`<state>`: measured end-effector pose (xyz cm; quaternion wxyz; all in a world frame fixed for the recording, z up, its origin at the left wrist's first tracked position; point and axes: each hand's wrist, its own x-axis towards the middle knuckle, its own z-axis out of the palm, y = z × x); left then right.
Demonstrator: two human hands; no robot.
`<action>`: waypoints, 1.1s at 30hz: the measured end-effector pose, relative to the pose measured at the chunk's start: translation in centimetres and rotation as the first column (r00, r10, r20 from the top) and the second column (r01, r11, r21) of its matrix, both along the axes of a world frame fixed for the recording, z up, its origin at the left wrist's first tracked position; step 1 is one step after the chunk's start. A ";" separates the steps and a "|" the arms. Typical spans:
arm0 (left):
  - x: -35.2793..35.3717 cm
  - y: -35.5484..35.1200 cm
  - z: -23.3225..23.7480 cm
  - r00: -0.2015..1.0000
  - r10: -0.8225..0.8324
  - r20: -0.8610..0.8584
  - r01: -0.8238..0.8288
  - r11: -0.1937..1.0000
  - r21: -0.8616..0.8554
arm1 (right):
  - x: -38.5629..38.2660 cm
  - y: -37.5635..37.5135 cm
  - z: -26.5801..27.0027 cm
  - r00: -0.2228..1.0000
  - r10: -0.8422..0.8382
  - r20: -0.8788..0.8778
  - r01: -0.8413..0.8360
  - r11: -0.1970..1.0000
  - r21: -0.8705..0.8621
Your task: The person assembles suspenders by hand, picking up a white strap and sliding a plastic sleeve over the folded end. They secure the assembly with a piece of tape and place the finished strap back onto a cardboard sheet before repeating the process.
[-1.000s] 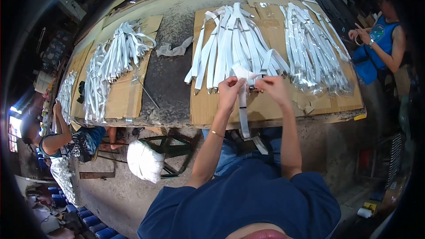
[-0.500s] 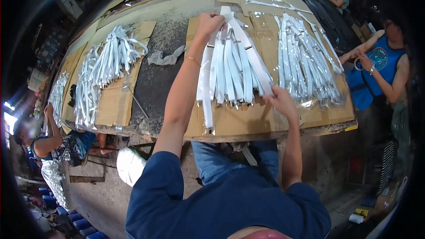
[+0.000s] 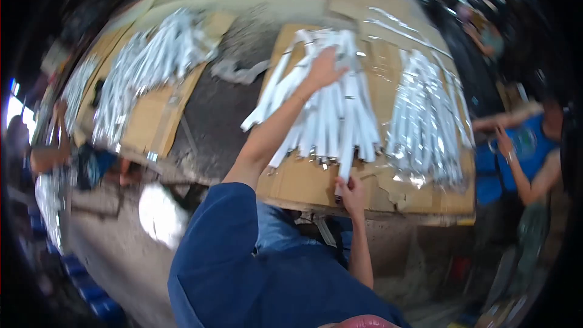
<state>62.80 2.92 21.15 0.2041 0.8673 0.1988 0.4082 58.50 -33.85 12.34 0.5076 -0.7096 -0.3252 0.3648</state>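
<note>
A pile of white elastic straps with metal clips at their lower ends lies on cardboard in front of me. My left hand rests on the upper part of this pile, fingers spread and somewhat blurred. Near the table's front edge, my right hand pinches the lower end of one white strap that hangs past the others. At the pile's left side, another strap end sticks out over the dark table surface.
Plastic-wrapped straps lie to the right, and more white straps to the left. A crumpled plastic piece sits between piles. A co-worker in blue is at the right; another person is at the left.
My left hand has let go of the raised strap top and moved down onto the pile. My right hand has moved down and left to a strap's end. The view has shifted and blurred.
</note>
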 end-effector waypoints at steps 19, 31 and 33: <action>-60.0 -3.8 -17.4 -0.031 0.970 0.242 0.360 0.236 -0.902 | -2.1 1.4 -0.5 0.947 -0.189 0.258 0.121 0.958 0.258; -61.1 -3.1 -18.4 -0.298 0.824 0.482 0.232 0.552 -0.801 | -1.2 1.2 -1.6 0.941 -0.182 0.286 0.113 0.964 0.241; -61.0 -3.5 -18.0 -0.272 0.829 0.489 0.243 0.551 -0.799 | -1.3 1.3 -1.6 0.938 -0.192 0.290 0.119 0.961 0.250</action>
